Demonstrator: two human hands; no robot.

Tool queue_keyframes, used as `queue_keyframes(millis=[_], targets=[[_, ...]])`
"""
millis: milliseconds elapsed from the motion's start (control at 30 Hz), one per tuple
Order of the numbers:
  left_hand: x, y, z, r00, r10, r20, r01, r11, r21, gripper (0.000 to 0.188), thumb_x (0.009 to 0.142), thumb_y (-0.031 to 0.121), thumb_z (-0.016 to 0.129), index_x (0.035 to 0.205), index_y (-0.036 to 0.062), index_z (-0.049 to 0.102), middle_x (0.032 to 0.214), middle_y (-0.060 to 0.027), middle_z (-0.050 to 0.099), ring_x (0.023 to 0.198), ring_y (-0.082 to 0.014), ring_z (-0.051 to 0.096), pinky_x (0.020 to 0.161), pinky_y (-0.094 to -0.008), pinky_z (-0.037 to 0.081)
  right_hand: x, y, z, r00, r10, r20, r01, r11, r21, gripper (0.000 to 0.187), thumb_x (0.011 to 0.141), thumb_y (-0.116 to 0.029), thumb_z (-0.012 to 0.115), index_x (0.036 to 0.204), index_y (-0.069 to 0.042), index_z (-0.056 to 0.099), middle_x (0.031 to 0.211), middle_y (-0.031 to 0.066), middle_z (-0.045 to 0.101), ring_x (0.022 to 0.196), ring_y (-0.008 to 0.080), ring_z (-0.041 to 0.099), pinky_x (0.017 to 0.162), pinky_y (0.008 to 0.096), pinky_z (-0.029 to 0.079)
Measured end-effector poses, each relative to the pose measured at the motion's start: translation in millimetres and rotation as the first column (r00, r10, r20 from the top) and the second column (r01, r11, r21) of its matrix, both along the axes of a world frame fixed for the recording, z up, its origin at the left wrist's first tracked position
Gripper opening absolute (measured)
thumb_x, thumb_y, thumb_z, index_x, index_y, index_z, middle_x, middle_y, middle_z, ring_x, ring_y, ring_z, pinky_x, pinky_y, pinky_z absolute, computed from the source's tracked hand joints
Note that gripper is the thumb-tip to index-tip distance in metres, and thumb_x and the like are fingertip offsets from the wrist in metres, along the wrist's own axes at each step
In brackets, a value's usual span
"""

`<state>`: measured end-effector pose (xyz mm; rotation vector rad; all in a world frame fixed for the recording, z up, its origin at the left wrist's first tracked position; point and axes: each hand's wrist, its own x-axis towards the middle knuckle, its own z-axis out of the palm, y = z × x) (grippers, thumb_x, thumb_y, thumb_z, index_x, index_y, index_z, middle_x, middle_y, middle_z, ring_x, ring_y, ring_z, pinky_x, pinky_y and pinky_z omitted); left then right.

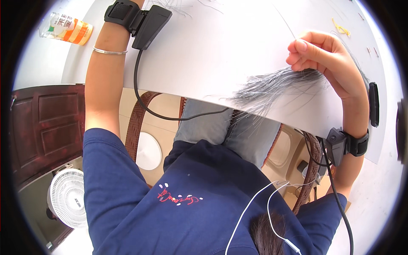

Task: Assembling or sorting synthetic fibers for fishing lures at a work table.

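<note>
My right hand is closed, thumb against the fingers, pinching a thin grey wire-like strand that runs up and away from the fingertips. Beneath that hand lies a bundle of thin grey strands on the white table, its loose ends fanning left and over the near edge. Whether the palm touches the bundle cannot be made out. My left forearm reaches across the table to the far edge of the picture, and the left hand is cut off there. Some loose strands lie near the left wrist.
A bottle with an orange and white label lies at the far left. On the right are a yellow tie and a black object. Black cables trail from devices on both wrists. A white fan stands at lower left.
</note>
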<state>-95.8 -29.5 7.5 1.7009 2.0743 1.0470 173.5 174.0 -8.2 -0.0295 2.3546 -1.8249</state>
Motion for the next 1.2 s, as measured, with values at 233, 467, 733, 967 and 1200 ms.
queue_keyframes(millis=[233,467,733,967,1200], targets=[[-13,-3,0,0.998,-0.003,0.066,0.008,0.997,-0.075,0.044,0.101,0.04,0.052,0.072,0.0093,0.063,0.066,0.0039,0.055,0.064,-0.0057,0.049,0.06,-0.0197,0.038,0,0,-1,1.0,-0.007,0.014,0.007,1.0,0.008,0.032,0.091,-0.029,0.068,0.1,0.001,0.071,0.088,0.0125,0.073,0.079,0.0155,0.072,0.078,0.0244,0.057],[-54,-22,2,0.739,0.662,0.126,-0.667,0.745,0.0,0.038,0.1,0.035,0.053,0.08,0.0069,0.068,0.065,0.0024,0.053,0.065,-0.007,0.05,0.06,-0.0213,0.039,0,-1,-1,0.968,0.12,-0.222,-0.02,0.914,0.406,0.019,0.092,-0.024,0.066,0.098,-0.007,0.072,0.091,0.0036,0.071,0.081,0.012,0.066,0.073,0.0233,0.049],[-53,-19,5,0.682,0.731,-0.011,-0.73,0.682,0.046,0.034,0.093,0.037,0.061,0.095,0.0051,0.072,0.076,-0.0035,0.064,0.075,-0.0117,0.058,0.066,-0.0249,0.044,6,-7,-2,0.884,0.352,-0.309,-0.048,0.724,0.688,0.006,0.081,-0.008,0.07,0.085,-0.009,0.066,0.089,0.0001,0.062,0.083,0.0135,0.055,0.069,0.0266,0.041],[57,16,8,0.975,0.217,-0.057,-0.224,0.955,-0.194,0.041,0.084,0.044,0.07,0.099,0.0053,0.076,0.084,-0.0063,0.071,0.082,-0.0149,0.062,0.071,-0.0274,0.047,4,-8,-3,0.902,0.261,-0.345,0.013,0.781,0.625,0.008,0.084,-0.004,0.066,0.082,-0.007,0.059,0.085,-0.001,0.059,0.08,0.013,0.051,0.068,0.0257,0.04],[110,28,-6,0.906,-0.219,0.362,0.358,0.852,-0.381,0.042,0.084,0.047,0.072,0.093,0.006,0.075,0.07,0.0009,0.06,0.068,-0.0096,0.052,0.059,-0.0262,0.038,3,-8,3,0.932,0.165,-0.324,0.069,0.795,0.603,0.004,0.088,-0.008,0.064,0.086,-0.007,0.061,0.083,-0.004,0.059,0.078,0.0067,0.049,0.067,0.0228,0.038]])
